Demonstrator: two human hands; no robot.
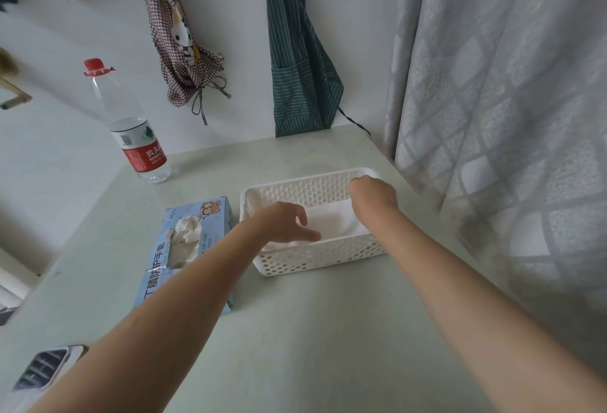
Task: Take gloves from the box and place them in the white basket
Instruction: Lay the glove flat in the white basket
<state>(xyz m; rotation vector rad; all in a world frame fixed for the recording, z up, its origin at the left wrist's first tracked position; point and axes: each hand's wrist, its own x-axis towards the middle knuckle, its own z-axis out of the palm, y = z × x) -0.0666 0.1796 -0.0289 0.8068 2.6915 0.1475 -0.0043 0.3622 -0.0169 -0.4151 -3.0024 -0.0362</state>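
Your left-hand fingers (307,230) were spread and loose, reaching down into the white basket (315,256). They rested on or just above a white glove (338,220) that lay flat in there. They did not look curled around it, so I would say that hand held nothing.

Your right hand (372,194) was at the far right corner of the basket. It was bent down over the rim, and its fingers were hidden behind the hand. I could not tell if they gripped the rim, pinched the glove, or just touched.

The glove already lay inside the basket, with its long side running from about 8 o'clock to 2 o'clock, between your two hands.

The glove box (193,248) lay on the desk (312,330) at 9 o'clock from your left hand, just beside the basket. More white gloves (187,238) poked out of its torn top. The box's long side ran from 6 o'clock to 12 o'clock. Your left hand was the nearer one to it, so I think that hand had the shorter trip for the next glove.

A water bottle (138,136) stood at 11 o'clock, well apart from the box.
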